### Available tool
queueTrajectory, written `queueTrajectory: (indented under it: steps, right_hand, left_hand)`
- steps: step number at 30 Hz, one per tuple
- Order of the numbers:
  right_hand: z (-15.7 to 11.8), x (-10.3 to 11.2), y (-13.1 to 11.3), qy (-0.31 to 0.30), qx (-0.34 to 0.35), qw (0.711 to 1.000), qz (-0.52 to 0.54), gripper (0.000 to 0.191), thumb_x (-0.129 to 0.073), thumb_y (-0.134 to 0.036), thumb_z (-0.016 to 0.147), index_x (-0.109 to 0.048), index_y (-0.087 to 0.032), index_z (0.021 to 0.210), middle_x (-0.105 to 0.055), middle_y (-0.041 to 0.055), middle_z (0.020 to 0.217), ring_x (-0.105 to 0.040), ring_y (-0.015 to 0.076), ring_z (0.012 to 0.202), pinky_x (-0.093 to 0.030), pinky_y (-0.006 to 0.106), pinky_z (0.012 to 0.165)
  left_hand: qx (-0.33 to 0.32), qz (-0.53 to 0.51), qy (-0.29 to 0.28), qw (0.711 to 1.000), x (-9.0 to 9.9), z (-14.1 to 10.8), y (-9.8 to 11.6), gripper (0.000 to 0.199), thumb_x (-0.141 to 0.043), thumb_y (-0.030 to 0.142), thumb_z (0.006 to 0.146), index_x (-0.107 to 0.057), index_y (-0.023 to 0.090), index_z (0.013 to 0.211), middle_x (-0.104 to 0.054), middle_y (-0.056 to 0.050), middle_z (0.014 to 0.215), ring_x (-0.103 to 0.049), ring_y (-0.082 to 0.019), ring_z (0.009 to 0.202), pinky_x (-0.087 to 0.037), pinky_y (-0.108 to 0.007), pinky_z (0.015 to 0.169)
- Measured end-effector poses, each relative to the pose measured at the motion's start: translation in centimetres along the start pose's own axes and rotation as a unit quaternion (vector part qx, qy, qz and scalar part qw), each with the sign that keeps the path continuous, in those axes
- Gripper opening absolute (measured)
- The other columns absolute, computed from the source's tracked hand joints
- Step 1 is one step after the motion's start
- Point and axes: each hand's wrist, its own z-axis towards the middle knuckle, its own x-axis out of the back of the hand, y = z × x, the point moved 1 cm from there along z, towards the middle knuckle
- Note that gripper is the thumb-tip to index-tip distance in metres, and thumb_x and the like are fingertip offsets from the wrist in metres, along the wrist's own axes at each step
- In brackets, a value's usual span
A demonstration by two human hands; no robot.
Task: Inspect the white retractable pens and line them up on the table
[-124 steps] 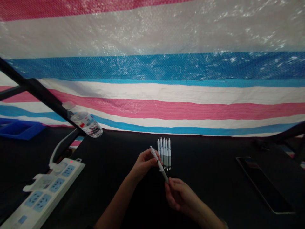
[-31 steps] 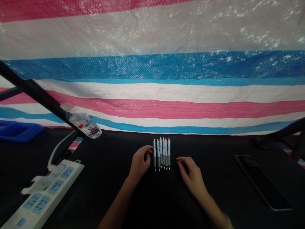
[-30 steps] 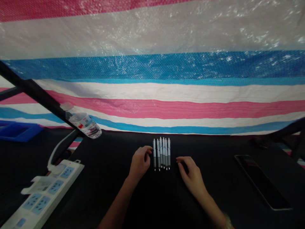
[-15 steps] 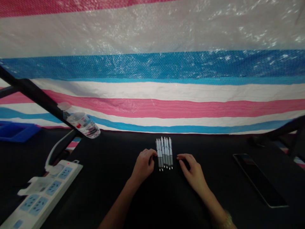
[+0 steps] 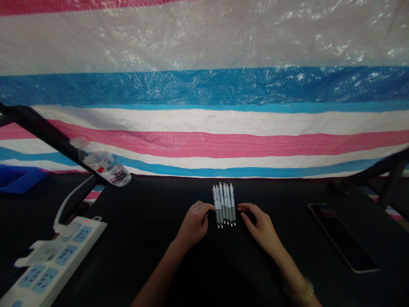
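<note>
Several white-and-grey pens (image 5: pixel 224 205) lie side by side in a row on the black table, tips toward me. The two on the left sit slightly lower than the others. My left hand (image 5: pixel 194 224) rests at their left side, its index finger stretched out against the outermost pen and the other fingers curled loosely. To the right of the row is my right hand (image 5: pixel 260 226), thumb and fingers apart, with its fingertips just off the rightmost pen. Neither hand holds anything.
A dark phone (image 5: pixel 342 237) lies on the right. At left are a white power strip (image 5: pixel 60 260) with a plugged cable, a tilted clear water bottle (image 5: pixel 108 167) by a black frame bar, and a blue tray (image 5: pixel 22 178). A striped tarp (image 5: pixel 204 145) hangs behind the table.
The row of pens has shifted a little to the right, with my left index finger following against it. My right hand stays near the row's right side. The view has turned slightly.
</note>
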Motion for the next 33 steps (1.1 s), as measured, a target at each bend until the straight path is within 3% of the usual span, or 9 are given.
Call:
queueTrajectory:
  steps: [6, 13, 19, 23, 33]
  right_hand:
    - [0.1, 0.4, -0.7, -0.034, 0.051, 0.998, -0.027, 0.034, -0.056, -0.02, 0.088, -0.059, -0.025, 0.122, -0.066, 0.0065, 0.113, -0.062, 0.0238, 0.104, -0.05, 0.042, 0.094]
    - [0.0, 0.5, -1.0, -0.072, 0.085, 0.993, -0.043, 0.047, -0.065, -0.022, 0.085, -0.054, -0.027, 0.13, -0.056, 0.0085, 0.129, -0.053, 0.026, 0.121, -0.043, 0.044, 0.106]
    - [-0.2, 0.5, -0.8, -0.079, 0.082, 0.991, -0.065, 0.054, -0.069, -0.023, 0.082, -0.052, -0.027, 0.133, -0.053, 0.0094, 0.132, -0.051, 0.0271, 0.123, -0.041, 0.045, 0.108]
    - [-0.2, 0.4, -0.6, -0.081, 0.083, 0.991, -0.073, 0.053, -0.067, -0.021, 0.083, -0.052, -0.026, 0.134, -0.052, 0.0103, 0.132, -0.05, 0.0271, 0.123, -0.041, 0.045, 0.108]
    - [0.0, 0.8, -0.2, -0.078, 0.087, 0.989, -0.094, 0.047, -0.066, -0.019, 0.082, -0.058, -0.025, 0.128, -0.059, 0.0105, 0.124, -0.055, 0.0287, 0.114, -0.045, 0.049, 0.101]
  left_hand:
    - [-0.021, -0.008, -0.014, 1.0, -0.2, 0.0, 0.4, 0.045, -0.045, -0.006, 0.076, -0.061, 0.022, 0.107, -0.07, -0.005, 0.11, -0.059, -0.023, 0.098, -0.05, -0.041, 0.09]
    - [-0.039, -0.009, -0.005, 0.999, -0.6, 0.0, 1.0, 0.034, -0.064, 0.009, 0.079, -0.061, 0.022, 0.11, -0.062, -0.009, 0.123, -0.056, -0.024, 0.115, -0.046, -0.043, 0.101]
    - [-0.058, 0.008, -0.036, 0.998, -1.6, 0.0, 0.9, 0.059, -0.081, 0.02, 0.072, -0.057, 0.025, 0.126, -0.055, -0.009, 0.135, -0.051, -0.027, 0.123, -0.044, -0.044, 0.105]
    - [-0.068, 0.031, -0.045, 0.996, -2.1, 0.2, 1.2, 0.064, -0.082, 0.02, 0.073, -0.056, 0.027, 0.131, -0.054, -0.008, 0.138, -0.05, -0.027, 0.122, -0.045, -0.046, 0.104]
    - [-0.066, 0.037, -0.019, 0.997, -3.3, 0.6, 1.5, 0.049, -0.08, 0.02, 0.076, -0.065, 0.026, 0.122, -0.062, -0.007, 0.131, -0.053, -0.028, 0.111, -0.05, -0.049, 0.096]
